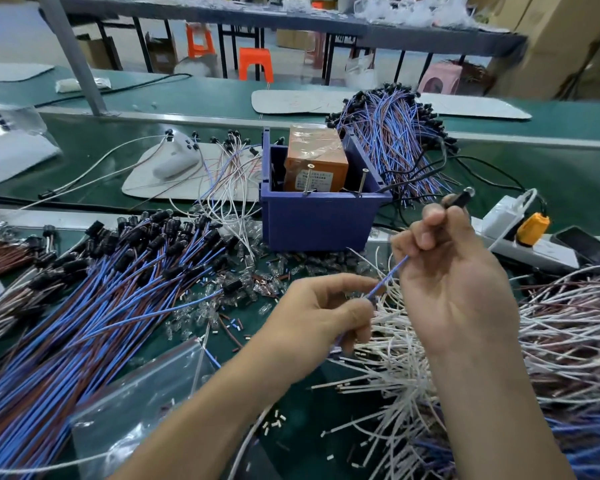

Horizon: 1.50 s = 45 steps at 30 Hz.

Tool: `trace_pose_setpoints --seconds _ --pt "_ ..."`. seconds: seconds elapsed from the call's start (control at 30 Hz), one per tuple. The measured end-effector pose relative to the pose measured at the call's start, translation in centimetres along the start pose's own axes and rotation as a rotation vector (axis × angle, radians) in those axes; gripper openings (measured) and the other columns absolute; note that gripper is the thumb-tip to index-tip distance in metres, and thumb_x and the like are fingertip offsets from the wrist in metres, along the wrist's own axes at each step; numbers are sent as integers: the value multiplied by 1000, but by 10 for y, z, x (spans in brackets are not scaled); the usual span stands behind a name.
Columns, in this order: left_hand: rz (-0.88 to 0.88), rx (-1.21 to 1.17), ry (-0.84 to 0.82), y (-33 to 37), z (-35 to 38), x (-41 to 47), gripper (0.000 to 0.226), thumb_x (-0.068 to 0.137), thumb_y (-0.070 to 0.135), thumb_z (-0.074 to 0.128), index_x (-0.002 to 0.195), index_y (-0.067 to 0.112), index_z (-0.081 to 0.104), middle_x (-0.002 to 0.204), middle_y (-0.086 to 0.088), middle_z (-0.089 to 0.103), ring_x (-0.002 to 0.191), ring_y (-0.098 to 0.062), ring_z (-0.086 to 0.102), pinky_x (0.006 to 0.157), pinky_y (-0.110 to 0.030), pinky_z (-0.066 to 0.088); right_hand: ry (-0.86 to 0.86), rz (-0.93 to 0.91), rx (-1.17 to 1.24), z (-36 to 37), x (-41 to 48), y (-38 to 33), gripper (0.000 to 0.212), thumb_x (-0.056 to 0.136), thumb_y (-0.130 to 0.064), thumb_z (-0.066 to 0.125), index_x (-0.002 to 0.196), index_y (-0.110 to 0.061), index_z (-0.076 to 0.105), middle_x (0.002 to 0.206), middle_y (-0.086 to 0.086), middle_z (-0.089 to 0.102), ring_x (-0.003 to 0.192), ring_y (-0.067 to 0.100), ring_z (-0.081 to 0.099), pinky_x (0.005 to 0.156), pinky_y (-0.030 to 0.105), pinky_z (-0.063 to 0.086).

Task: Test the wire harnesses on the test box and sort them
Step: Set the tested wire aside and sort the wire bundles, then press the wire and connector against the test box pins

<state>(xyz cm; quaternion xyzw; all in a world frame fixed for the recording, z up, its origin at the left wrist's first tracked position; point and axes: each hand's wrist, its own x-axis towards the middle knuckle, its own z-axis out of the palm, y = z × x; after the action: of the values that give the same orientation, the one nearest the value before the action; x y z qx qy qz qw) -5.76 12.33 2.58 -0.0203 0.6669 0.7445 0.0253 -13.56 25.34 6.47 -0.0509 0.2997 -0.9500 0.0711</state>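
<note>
While both hands are hovering over the near right of the green bench mat (101, 140), a thin blue wire harness (390, 273) is running taut between them, clear of the bench.

- Right hand (454, 271): fingers curling round the harness's upper part. Its black socket end (459, 199) is sticking out past the fingertips, pointing far-right, with a small clear bulb at the tip.
- Left hand (312, 317): thumb and forefinger are pinching the lower run of the same wire; the tail is trailing out below the palm.
- Deep blue plastic bin (319, 220) is sitting just beyond the hands, holding an orange tape-wrapped box (316, 161). Two screws are standing up at the bin's near rim.
- Big fan of blue-and-brown harnesses with black sockets (101, 289) is lying to the left; a second such heap (392, 140) is resting far right of the bin.
- Tangle of white wires (568, 323) is spreading under and to the right of the hands.
- Loose clear glass bulbs (250, 282) are lying scattered near the bin.
- Clear plastic bag (136, 403) is lying under the left forearm.
- White power strip (534, 251) with an orange plug (533, 228) is sitting at the right.
</note>
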Motion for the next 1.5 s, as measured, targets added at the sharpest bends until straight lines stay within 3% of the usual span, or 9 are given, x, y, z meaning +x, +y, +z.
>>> trace_pose_setpoints --seconds 0.23,0.33,0.4,0.5,0.6,0.77,1.03,1.3,1.5 --pt "-99 353 -23 16 -53 -1 12 89 19 78 81 27 83 56 4 66 47 -5 51 45 -14 37 190 -169 -349 -20 15 -40 20 99 -3 54 92 -21 58 68 -1 58 49 11 37 48 21 35" --pt "-130 559 109 10 -77 1 18 89 24 79 75 35 82 59 0 71 52 -9 51 57 -22 41 212 -390 -1123 -28 16 -63 25 94 -2 62 89 -26 60 59 -11 64 44 6 47 45 16 38" --pt "-128 585 282 6 -84 3 21 87 27 80 70 39 80 60 2 73 53 -10 52 58 -24 42 113 -341 -1708 -25 11 -68 21 86 -11 76 94 -29 68 65 -16 67 53 -5 58 50 6 40" --pt "-71 599 318 5 -76 3 17 83 31 81 70 41 79 60 7 72 48 -2 54 51 -16 41 -97 -235 -2003 -9 -5 -53 33 77 -15 86 105 -30 78 71 -24 65 63 -16 58 57 -3 37" --pt "-8 525 188 10 -64 -1 9 71 39 75 72 32 81 60 3 72 47 -5 53 51 -19 42 -262 -129 -1904 16 -22 -26 7 84 -31 79 89 -35 78 67 -14 71 71 -3 64 61 11 49" --pt "62 192 155 14 -61 -5 15 69 23 76 70 9 79 57 -9 68 46 -14 55 47 -22 44 -494 112 -1758 30 -33 10 9 94 -38 67 98 -45 72 82 -14 73 77 8 65 75 36 55" --pt "67 -374 261 12 -58 -4 21 55 21 93 73 18 81 65 -2 69 51 -8 60 53 -16 51 -254 207 -1288 23 -31 21 18 90 -14 73 78 -26 79 68 0 76 59 9 63 64 32 50" --pt "8 -273 249 10 -53 -7 10 71 16 83 81 15 83 64 -6 66 55 -9 51 53 -14 43 -62 103 -1160 26 -40 45 26 91 -14 71 69 -28 78 68 -1 75 73 26 72 79 47 60" --pt "10 -258 364 19 -48 -12 21 59 31 80 70 13 79 65 -10 61 61 -16 52 67 -30 42 -143 106 -1296 30 -41 44 18 90 -24 73 74 -30 79 70 -7 75 67 13 69 71 37 59"
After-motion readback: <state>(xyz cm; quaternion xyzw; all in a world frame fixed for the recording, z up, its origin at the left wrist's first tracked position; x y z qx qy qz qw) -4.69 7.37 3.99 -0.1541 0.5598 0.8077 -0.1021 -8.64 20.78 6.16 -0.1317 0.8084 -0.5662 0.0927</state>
